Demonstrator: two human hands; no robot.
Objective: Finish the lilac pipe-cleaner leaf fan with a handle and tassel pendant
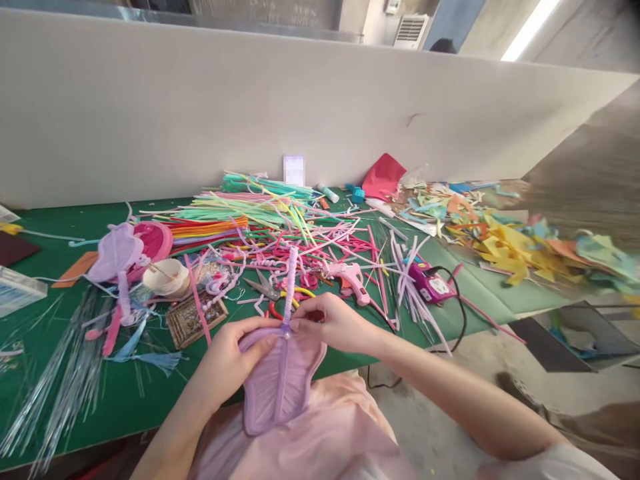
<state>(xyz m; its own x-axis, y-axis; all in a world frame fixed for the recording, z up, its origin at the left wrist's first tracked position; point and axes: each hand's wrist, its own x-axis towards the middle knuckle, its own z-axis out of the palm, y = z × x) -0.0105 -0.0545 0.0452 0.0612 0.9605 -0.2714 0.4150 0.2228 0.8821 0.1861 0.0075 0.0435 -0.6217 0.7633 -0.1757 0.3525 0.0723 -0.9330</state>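
A lilac fan-shaped piece made of pipe cleaners [280, 383] rests over my lap at the table's front edge. Its lilac twisted handle [290, 283] points away from me, up over the table. My left hand [235, 353] grips the fan's upper left edge, thumb pressed on its face. My right hand [333, 323] pinches the spot where the handle meets the fan, fingers closed together.
The green table [115, 393] holds a heap of coloured pipe cleaners [260, 213], scissors [265, 290], a pink glue gun [350, 277], a purple glue gun [430, 283], a finished lilac fan [117, 257], silver tinsel strands [55, 373] and paper scraps [505, 240]. A grey partition [200, 107] stands behind.
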